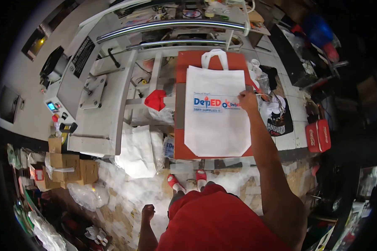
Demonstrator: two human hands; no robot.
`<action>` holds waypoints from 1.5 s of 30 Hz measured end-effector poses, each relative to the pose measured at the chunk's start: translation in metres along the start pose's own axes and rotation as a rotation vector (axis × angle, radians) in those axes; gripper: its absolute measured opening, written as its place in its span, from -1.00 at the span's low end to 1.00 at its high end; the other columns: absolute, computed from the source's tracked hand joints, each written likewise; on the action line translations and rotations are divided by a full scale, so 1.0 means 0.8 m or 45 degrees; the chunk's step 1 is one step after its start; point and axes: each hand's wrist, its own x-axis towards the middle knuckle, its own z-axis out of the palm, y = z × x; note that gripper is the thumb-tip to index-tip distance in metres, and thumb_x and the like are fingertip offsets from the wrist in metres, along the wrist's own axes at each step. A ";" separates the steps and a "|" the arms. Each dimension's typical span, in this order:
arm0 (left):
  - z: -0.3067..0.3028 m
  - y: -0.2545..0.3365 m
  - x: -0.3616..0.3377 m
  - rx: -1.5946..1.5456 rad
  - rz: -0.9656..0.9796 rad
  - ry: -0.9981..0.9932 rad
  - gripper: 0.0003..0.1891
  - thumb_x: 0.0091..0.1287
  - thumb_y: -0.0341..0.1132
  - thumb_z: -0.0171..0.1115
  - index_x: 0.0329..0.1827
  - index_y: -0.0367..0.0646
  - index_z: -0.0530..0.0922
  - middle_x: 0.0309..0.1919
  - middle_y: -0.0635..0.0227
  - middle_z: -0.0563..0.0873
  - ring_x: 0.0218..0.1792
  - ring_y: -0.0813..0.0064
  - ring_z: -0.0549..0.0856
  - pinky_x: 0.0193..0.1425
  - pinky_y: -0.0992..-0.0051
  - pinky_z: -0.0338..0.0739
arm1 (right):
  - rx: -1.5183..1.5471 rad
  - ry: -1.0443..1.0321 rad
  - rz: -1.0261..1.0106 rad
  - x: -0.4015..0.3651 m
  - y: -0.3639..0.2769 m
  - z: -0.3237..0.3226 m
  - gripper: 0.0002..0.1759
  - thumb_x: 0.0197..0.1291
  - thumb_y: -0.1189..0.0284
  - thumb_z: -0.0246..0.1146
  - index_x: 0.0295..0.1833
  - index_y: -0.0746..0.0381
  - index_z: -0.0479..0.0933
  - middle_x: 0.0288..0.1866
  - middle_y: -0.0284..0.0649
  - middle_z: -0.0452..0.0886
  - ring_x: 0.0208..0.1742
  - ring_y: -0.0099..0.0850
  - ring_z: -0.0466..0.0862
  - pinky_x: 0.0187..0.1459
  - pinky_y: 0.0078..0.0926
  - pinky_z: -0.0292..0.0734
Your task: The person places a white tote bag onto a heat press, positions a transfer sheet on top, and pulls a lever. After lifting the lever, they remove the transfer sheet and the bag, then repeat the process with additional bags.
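A white tote bag (215, 129) lies flat on a reddish-brown board (181, 144), its loop handle pointing away from me. Across its middle runs a blue and red "DepED" print (207, 103). My right hand (248, 101) reaches over the bag's right edge, fingers pinched together at the right end of the print. Whatever is between those fingertips is too small to make out. Low beside my body, my left hand (148, 212) hangs with its fingers curled in, and no object shows in it.
A heat press machine (96, 96) with a lit control panel stands left of the board. White bags (140, 150) and a red cloth (156, 100) lie between them. Cardboard boxes (65, 165) are stacked at left. A red cooler (318, 136) sits at right. Papers cover the floor.
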 end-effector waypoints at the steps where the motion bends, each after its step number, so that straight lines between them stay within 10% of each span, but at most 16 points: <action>1: 0.000 -0.004 -0.002 -0.205 -0.077 0.043 -0.81 0.09 -0.42 0.35 -0.21 -0.16 0.62 -0.28 0.21 0.74 -0.19 0.28 0.74 -0.04 0.36 0.62 | -0.012 -0.041 0.080 0.003 -0.003 0.000 -0.84 0.00 0.38 0.36 -0.36 0.26 0.68 -0.37 0.00 0.69 -0.25 -0.07 0.73 -0.16 -0.18 0.63; 4: -0.008 -0.018 0.006 -0.319 -0.179 0.050 -0.79 0.08 -0.43 0.36 -0.20 -0.16 0.62 -0.28 0.23 0.74 -0.18 0.29 0.74 -0.03 0.36 0.62 | -0.175 0.170 -0.096 -0.002 -0.014 0.002 -0.86 0.04 0.41 0.32 -0.34 0.26 0.68 -0.39 -0.06 0.71 -0.37 -0.07 0.72 -0.21 -0.21 0.63; 9: -0.005 -0.047 0.007 -0.381 -0.165 0.094 -0.75 0.03 -0.43 0.42 -0.20 -0.14 0.62 -0.24 0.23 0.75 -0.14 0.32 0.74 -0.03 0.36 0.63 | 0.146 0.122 -0.346 -0.151 -0.164 0.019 -0.86 -0.09 0.51 0.34 -0.39 0.16 0.51 -0.13 -0.11 0.64 0.02 -0.06 0.59 0.04 -0.13 0.47; 13: -0.006 -0.039 0.009 -0.443 -0.299 0.040 -0.81 0.12 -0.39 0.35 -0.20 -0.15 0.62 -0.26 0.21 0.75 -0.17 0.31 0.76 -0.09 0.34 0.65 | 0.840 -0.628 -0.463 -0.313 -0.260 0.066 -0.83 -0.06 0.51 0.34 -0.31 0.19 0.51 -0.13 -0.10 0.62 -0.02 -0.09 0.59 -0.06 -0.18 0.51; 18: -0.006 -0.050 0.005 -0.060 0.093 0.096 -0.78 0.27 -0.23 0.22 -0.18 -0.18 0.65 -0.16 0.11 0.71 -0.16 0.24 0.75 -0.06 0.31 0.63 | 0.402 -1.464 -0.528 -0.423 -0.324 0.102 -0.85 0.08 0.35 0.30 -0.31 0.19 0.56 -0.34 -0.16 0.68 -0.30 -0.14 0.68 -0.25 -0.21 0.54; 20: 0.003 -0.050 -0.015 -0.567 -0.038 0.222 -0.77 0.32 -0.25 0.19 -0.12 -0.21 0.63 -0.20 0.14 0.74 -0.17 0.26 0.76 -0.05 0.35 0.62 | 0.440 -1.996 -0.389 -0.415 -0.344 0.136 -0.78 0.12 0.27 0.31 -0.26 0.20 0.58 -0.32 -0.14 0.70 -0.29 -0.16 0.70 -0.26 -0.23 0.56; 28: 0.049 -0.125 -0.097 -0.593 -0.420 0.124 -0.71 0.34 -0.12 0.08 -0.14 -0.13 0.64 -0.44 0.22 0.75 -0.27 0.27 0.77 -0.05 0.30 0.61 | 0.647 -1.882 0.318 -0.375 -0.353 0.300 -0.75 0.27 0.33 0.28 -0.30 0.31 0.52 -0.53 -0.24 0.61 -0.65 -0.51 0.59 -0.60 -0.49 0.45; 31: 0.065 -0.162 -0.116 -0.465 -0.481 -0.108 -0.62 0.37 -0.02 -0.02 -0.23 -0.11 0.66 -0.42 0.18 0.75 -0.26 0.18 0.76 -0.07 0.25 0.60 | 0.384 -1.120 -0.060 -0.412 -0.305 0.491 -0.66 0.09 0.30 0.36 -0.22 0.36 0.49 -0.39 0.02 0.65 -0.30 -0.10 0.71 -0.26 -0.25 0.60; 36: 0.089 -0.213 -0.166 -0.440 -0.493 -0.457 -0.63 0.39 -0.03 -0.06 -0.17 -0.03 0.68 -0.29 0.14 0.74 -0.20 0.13 0.73 -0.05 0.25 0.59 | 0.040 -1.088 0.183 -0.461 -0.305 0.664 -0.29 -0.08 0.20 0.49 0.09 0.42 0.40 -0.02 0.21 0.60 0.08 0.08 0.61 0.12 -0.15 0.53; 38: 0.089 -0.225 -0.201 -0.436 -0.350 -0.264 -0.68 0.36 -0.13 0.11 -0.05 -0.16 0.65 -0.28 0.18 0.75 -0.29 0.35 0.77 -0.13 0.35 0.67 | 0.007 -0.894 0.678 -0.467 -0.327 0.680 -0.14 -0.18 0.16 0.56 0.15 0.43 0.35 0.09 0.24 0.54 0.16 0.10 0.55 0.16 -0.16 0.51; 39: 0.073 -0.202 -0.199 -0.647 -0.620 -0.207 -0.69 0.35 -0.15 0.15 -0.06 -0.19 0.65 -0.30 0.18 0.75 -0.29 0.40 0.77 -0.16 0.37 0.67 | 0.210 -0.751 0.520 -0.511 -0.263 0.762 -0.10 -0.25 0.14 0.60 0.13 0.42 0.36 0.01 0.21 0.60 0.09 0.09 0.60 0.11 -0.12 0.54; 41: 0.046 -0.186 -0.214 -0.851 -0.920 -0.155 -0.70 0.34 -0.17 0.18 -0.08 -0.22 0.65 -0.32 0.18 0.75 -0.29 0.45 0.78 -0.19 0.39 0.68 | 0.276 -0.805 0.580 -0.516 -0.269 0.735 -0.35 -0.03 0.23 0.45 0.08 0.39 0.40 -0.13 0.15 0.66 -0.05 0.07 0.67 0.02 -0.08 0.58; 45: 0.030 -0.203 -0.192 -0.416 -0.572 -0.166 -0.66 0.33 -0.10 0.16 -0.04 -0.17 0.64 -0.30 0.15 0.76 -0.27 0.29 0.78 -0.15 0.24 0.66 | 0.074 -0.686 0.680 -0.478 -0.308 0.670 -0.72 0.14 0.39 0.20 -0.10 0.34 0.49 -0.22 0.12 0.68 -0.11 0.05 0.69 -0.06 -0.06 0.57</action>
